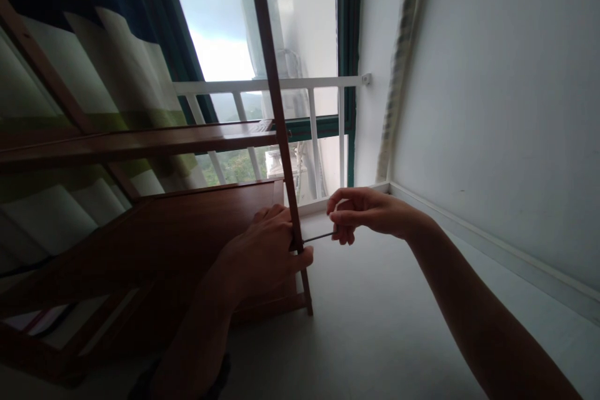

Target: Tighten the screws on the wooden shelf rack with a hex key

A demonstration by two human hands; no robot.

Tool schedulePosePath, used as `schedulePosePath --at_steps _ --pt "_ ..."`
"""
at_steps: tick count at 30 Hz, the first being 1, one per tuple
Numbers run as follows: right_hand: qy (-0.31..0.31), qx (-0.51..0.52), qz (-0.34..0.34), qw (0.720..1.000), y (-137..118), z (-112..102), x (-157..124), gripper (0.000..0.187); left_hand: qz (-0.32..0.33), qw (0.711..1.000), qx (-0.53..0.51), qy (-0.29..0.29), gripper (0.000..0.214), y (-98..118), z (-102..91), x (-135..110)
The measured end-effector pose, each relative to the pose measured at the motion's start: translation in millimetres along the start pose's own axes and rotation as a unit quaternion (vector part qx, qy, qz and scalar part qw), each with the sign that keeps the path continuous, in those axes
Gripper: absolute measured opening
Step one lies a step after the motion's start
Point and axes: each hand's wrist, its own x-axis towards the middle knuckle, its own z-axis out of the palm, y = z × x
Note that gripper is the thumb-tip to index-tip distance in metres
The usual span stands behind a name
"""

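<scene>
My left hand (pixel 257 256) is wrapped round the upright post (pixel 281 119) of a dark reddish-brown wooden shelf (pixel 225 212), thumb on the near side and fingers behind. From the right, my right hand (pixel 359 212) pinches a thin metal hex key (pixel 319 237) between thumb and fingers. The key's long arm lies nearly level, and its tip meets the post just above my left thumb. My fingers cover most of the key's other end. Whatever the tip sits in is too small to make out.
A higher wooden shelf board (pixel 140 144) runs to the left. Behind stand a white railing (pixel 300 83), a window with dark green frames, and a curtain (pixel 117 56). A white wall (pixel 497 106) rises on the right above the pale floor (pixel 375 325).
</scene>
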Motion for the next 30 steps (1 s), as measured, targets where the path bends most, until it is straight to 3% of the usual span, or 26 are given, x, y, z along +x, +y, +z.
schedulePosePath --at_steps 5,9,15,19,22,26,30 --pt "0.003 0.113 0.045 0.993 7 2 4 0.022 -0.004 1.000 0.001 0.001 0.023 0 1.3 -2" --pt "-0.010 0.134 0.053 0.989 11 0 6 0.018 -0.014 1.000 0.000 -0.006 0.022 1 0.6 -2" --pt "-0.069 0.033 -0.016 0.997 6 -4 1 0.021 0.001 1.000 0.000 -0.014 0.022 4 -3.0 1" --pt "-0.006 -0.076 -0.017 0.997 4 -2 -1 0.032 -0.007 1.000 -0.003 -0.017 0.022 3 -1.8 1" --pt "0.015 -0.172 -0.032 0.985 3 0 -1 0.037 -0.012 1.000 -0.011 -0.013 0.021 2 -0.4 0" --pt "0.028 -0.311 -0.070 0.947 -2 1 -2 0.036 -0.010 1.000 -0.015 -0.008 0.021 1 -0.2 0" --pt "-0.013 -0.324 -0.043 0.945 -7 4 -5 0.033 -0.010 1.000 -0.019 -0.013 0.021 1 -1.1 0"
